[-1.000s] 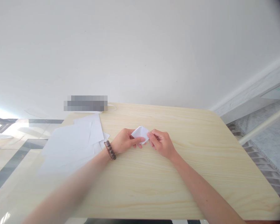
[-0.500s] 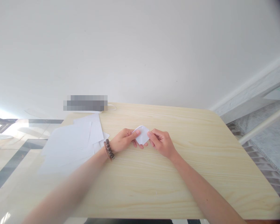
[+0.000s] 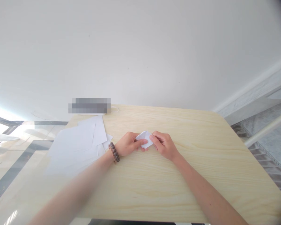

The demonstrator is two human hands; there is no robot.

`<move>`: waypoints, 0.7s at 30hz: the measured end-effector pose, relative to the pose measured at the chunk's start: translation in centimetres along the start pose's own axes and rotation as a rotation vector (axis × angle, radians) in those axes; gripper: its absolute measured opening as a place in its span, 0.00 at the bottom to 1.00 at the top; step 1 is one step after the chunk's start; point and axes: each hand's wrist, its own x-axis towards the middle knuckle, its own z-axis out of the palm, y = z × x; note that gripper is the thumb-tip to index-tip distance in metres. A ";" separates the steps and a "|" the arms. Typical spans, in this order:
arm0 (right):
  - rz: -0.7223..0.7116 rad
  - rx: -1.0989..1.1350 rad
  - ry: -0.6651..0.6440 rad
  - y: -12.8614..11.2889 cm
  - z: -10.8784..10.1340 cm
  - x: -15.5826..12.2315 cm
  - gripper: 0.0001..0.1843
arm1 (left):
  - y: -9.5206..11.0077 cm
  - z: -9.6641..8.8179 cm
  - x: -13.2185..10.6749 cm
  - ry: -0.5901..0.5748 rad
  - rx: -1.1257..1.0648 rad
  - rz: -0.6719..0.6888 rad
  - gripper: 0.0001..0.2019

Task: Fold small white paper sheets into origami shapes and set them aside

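A small folded paper (image 3: 144, 138) is held over the middle of the table (image 3: 154, 184). The fingers of the left hand (image 3: 129, 144) and right hand (image 3: 165, 144) are closed on its opposite edges. Should either pinch slip, a crease could be pressed crooked.
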 end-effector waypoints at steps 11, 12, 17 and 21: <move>0.006 -0.010 -0.038 0.4 -0.1 -0.2 0.15 | -0.2 0.4 0.2 0.091 0.003 0.021 0.18; 0.002 -0.019 -0.041 0.4 0.0 -0.2 0.16 | -0.2 0.4 0.3 0.127 -0.002 0.036 0.18; -0.016 -0.061 -0.064 0.2 0.2 -0.1 0.16 | -0.3 0.3 0.5 0.205 -0.092 0.066 0.14; -0.035 -0.055 -0.110 0.0 0.1 0.0 0.16 | -0.3 0.1 0.3 0.177 -0.156 0.029 0.14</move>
